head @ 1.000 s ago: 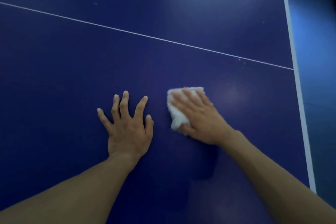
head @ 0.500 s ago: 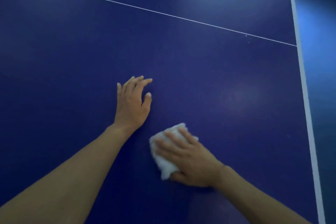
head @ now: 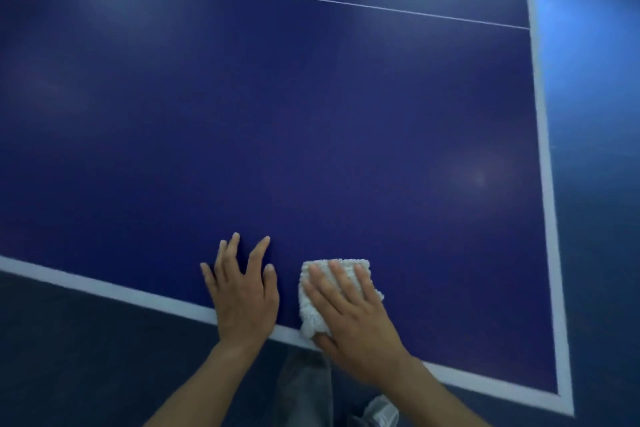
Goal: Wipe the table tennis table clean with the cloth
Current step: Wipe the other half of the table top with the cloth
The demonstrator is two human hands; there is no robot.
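You're mid-wipe: your right hand [head: 349,315] presses the cloth [head: 341,263] with flat fingers at the near edge of the bench [head: 311,114], just beside your left hand [head: 244,295], which is spread and empty. The next stroke probably needs a firm push away from you.

White cloth [head: 337,291] flat at blue table's [head: 311,132] near edge.
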